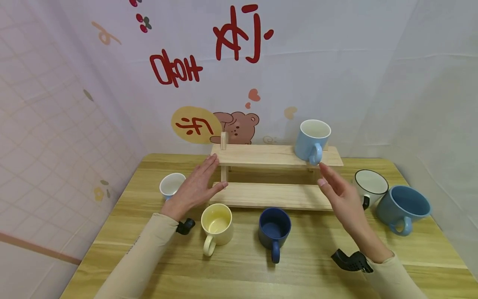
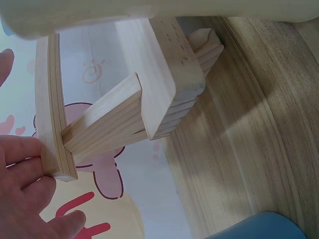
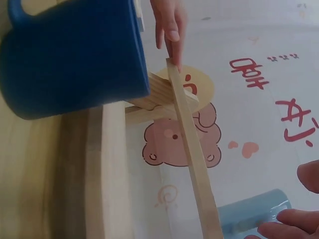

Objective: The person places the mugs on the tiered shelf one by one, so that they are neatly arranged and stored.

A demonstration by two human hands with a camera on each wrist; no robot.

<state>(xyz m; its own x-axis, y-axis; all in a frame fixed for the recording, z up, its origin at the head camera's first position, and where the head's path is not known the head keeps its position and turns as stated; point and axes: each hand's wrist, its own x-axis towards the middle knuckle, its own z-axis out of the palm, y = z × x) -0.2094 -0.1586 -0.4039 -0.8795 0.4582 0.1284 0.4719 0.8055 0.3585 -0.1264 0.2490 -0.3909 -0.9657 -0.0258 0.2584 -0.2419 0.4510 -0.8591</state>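
Observation:
A two-tier wooden shelf rack (image 1: 257, 154) stands at the back of the table. My left hand (image 1: 196, 185) rests its fingertips on the left end of the upper board, thumb spread away; in the left wrist view its fingers (image 2: 22, 172) touch that board's end. On the right part of the upper board sits a light blue mug (image 1: 307, 145), its handle facing me. Just in front of that handle is my right hand (image 1: 345, 203), holding nothing, thumb and fingers apart. Its fingers (image 3: 294, 224) appear beside the mug in the right wrist view; whether they touch it I cannot tell.
Before the rack stand a yellow mug (image 1: 221, 234) and a dark blue mug (image 1: 269, 241). A white mug with a dark rim (image 1: 367, 187) and a larger blue mug (image 1: 392, 214) are at right. A small cup (image 1: 172, 182) stands left, partly behind my left hand. Printed cloth hangs behind.

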